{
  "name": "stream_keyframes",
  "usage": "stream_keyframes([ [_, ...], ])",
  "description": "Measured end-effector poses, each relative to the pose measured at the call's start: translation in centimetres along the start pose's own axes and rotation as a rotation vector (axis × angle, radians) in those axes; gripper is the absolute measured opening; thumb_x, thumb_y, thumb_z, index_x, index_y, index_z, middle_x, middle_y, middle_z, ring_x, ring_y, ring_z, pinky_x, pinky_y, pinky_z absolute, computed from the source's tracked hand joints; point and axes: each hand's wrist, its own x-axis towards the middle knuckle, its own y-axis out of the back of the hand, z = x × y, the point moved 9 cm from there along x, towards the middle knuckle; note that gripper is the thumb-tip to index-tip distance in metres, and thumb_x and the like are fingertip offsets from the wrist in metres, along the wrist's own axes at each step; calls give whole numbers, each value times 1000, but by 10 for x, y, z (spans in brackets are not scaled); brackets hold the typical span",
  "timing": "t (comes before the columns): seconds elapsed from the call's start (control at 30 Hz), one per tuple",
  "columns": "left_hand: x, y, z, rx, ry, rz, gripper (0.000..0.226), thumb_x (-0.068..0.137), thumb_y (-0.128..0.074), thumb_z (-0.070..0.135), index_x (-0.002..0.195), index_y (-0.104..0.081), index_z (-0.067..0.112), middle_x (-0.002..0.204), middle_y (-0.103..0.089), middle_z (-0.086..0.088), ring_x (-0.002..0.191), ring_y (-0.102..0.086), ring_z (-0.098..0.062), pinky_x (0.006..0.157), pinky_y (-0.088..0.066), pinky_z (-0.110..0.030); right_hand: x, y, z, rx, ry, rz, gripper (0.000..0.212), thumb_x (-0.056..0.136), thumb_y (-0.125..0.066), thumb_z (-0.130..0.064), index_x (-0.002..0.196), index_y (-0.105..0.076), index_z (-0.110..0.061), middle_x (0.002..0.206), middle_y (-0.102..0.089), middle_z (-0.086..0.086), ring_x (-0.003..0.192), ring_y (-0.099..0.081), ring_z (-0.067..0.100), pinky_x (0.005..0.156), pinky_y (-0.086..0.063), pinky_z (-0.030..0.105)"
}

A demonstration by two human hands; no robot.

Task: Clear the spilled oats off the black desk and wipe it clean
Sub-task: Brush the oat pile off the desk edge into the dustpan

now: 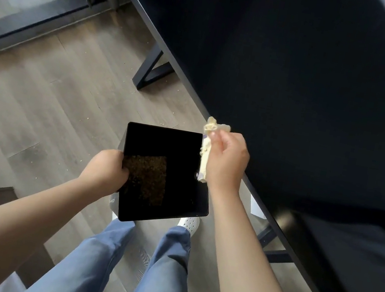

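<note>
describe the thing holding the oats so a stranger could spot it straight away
Start at the black desk running down the right side; just off its near edge, the left hand grips a flat black tray above the wooden floor. It alone carries a brownish patch of oats, unlike the pale yellow cloth in the right hand beside it.

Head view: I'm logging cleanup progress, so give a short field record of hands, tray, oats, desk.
left hand: grips left edge of flat black square tray
oats: brown patch on tray beside left hand
right hand: holds crumpled pale yellow cloth at tray's right edge
black desk: no oats discernible on top
floor: grey wood planks, few pale crumbs
</note>
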Motion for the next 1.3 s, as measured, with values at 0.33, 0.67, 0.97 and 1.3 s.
stream_keyframes([
  [0.33, 15, 7, -12, -17, -25, 36, 15, 79, -45, 0, 80, -57, -9, 69, -64, -24, 63, -63, -39, 62, -55, -46, -60, -60, 24, -47, 0, -267, 20, 96, -56, -19, 101, -73, -9, 92, -55, -5, 81, -54, 8, 69, -39, 8],
  [0.67, 31, -29, -33, 15, -37, 32, 10, 79, -48, 1, 75, -57, -4, 68, -61, -18, 65, -60, -38, 57, -50, -38, -91, -29, 99, -115, -209, -67, 13, 91, -64, -15, 97, -74, -10, 84, -56, -2, 75, -53, 12, 65, -37, 11],
  [0.97, 73, -117, -25, 47, -18, -78, 16, 77, -46, 2, 64, -56, 3, 68, -66, -20, 67, -63, -37, 62, -54, -40, -129, -26, 190, -152, -370, 25, 11, 89, -65, -16, 87, -73, -9, 77, -53, -2, 72, -50, 16, 65, -30, 21],
  [1.3, 77, -231, -27, 61, -75, -94, 18, 80, -47, 3, 64, -50, 9, 74, -67, -22, 71, -65, -38, 65, -55, -42, -176, -32, 289, 4, -527, 179, 12, 88, -65, -15, 80, -72, -10, 76, -57, 4, 68, -48, 11, 63, -31, 20],
])
